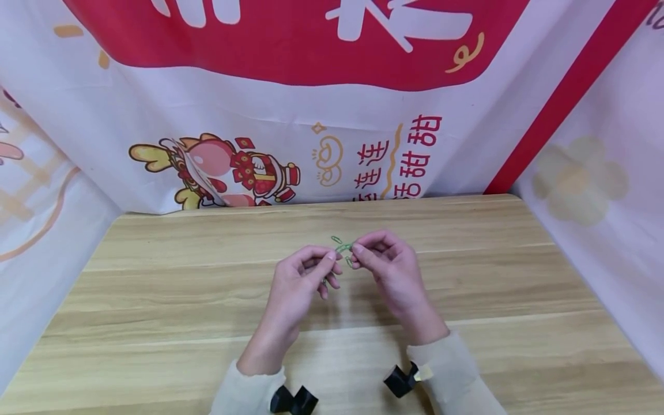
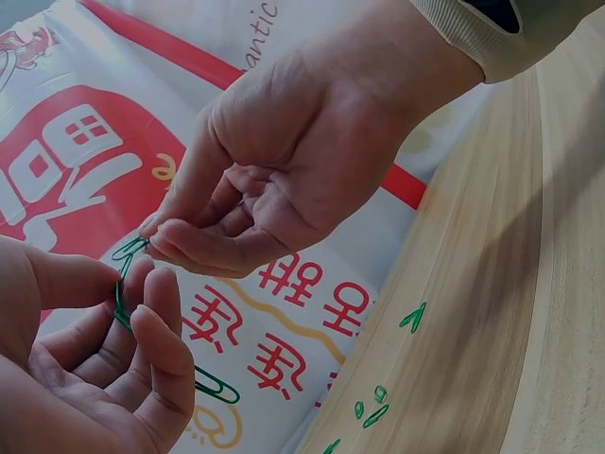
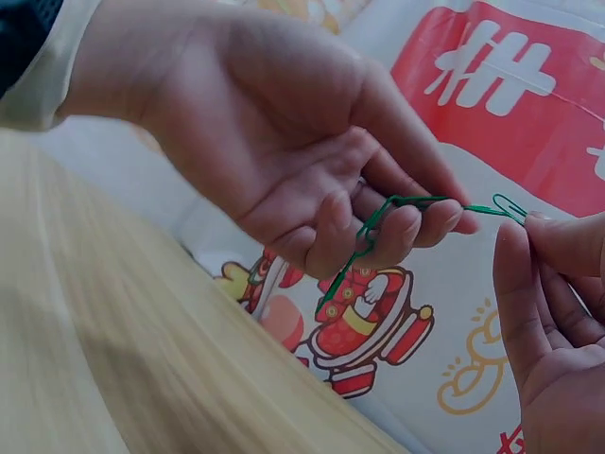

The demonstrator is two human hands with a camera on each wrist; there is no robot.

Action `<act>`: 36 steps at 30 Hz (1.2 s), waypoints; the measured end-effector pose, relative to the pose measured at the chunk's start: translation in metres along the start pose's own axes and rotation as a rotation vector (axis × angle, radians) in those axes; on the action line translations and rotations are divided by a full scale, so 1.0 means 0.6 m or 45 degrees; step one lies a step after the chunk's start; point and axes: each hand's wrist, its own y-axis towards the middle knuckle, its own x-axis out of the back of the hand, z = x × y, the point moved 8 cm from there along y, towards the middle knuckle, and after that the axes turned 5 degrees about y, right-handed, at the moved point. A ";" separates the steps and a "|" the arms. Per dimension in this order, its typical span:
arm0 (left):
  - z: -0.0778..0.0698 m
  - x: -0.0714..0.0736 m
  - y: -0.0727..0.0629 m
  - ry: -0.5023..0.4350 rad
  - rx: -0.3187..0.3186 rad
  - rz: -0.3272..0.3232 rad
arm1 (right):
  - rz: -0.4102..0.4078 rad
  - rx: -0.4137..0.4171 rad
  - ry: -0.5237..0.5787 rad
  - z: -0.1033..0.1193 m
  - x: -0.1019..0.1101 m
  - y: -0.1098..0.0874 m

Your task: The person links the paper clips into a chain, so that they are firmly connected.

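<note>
Above the wooden table, the left hand (image 1: 298, 279) pinches a short chain of green paper clips (image 3: 371, 227) between thumb and forefinger. Part of the chain hangs down past its other fingers, which are loosely bent. Facing it, the right hand (image 1: 391, 268) pinches a green paper clip (image 3: 510, 207) between thumb and forefinger. That clip meets the end of the chain in the small gap between the two hands. Whether it is hooked through cannot be told.
Loose green paper clips lie scattered on the wooden table (image 1: 155, 311), among them a pair (image 2: 413, 318) and several smaller-looking ones (image 2: 375, 416). A printed white and red cloth (image 1: 290, 104) stands behind the table, with white cloth at both sides.
</note>
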 end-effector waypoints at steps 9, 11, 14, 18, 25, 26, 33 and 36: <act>0.002 -0.004 0.000 0.005 0.002 0.001 | -0.021 0.114 -0.416 0.017 -0.004 -0.002; 0.003 -0.003 0.001 0.006 0.001 -0.006 | -0.011 0.144 -0.503 0.020 -0.005 -0.003; 0.006 -0.002 0.003 0.009 0.004 -0.015 | -0.009 0.154 -0.618 0.024 -0.004 -0.004; 0.010 -0.001 0.004 0.011 0.017 -0.017 | -0.011 0.142 -0.737 0.028 -0.001 -0.005; 0.013 -0.001 0.005 0.017 0.024 0.000 | 0.101 0.207 -0.925 0.043 -0.010 -0.008; 0.013 -0.001 0.005 0.016 0.024 0.003 | 0.130 0.220 -0.945 0.046 -0.013 -0.009; 0.014 0.000 0.005 0.014 0.035 0.005 | 0.217 0.168 -0.934 0.044 -0.019 -0.014; 0.015 -0.002 0.004 0.020 0.045 0.013 | 0.195 0.159 -0.885 0.043 -0.014 -0.013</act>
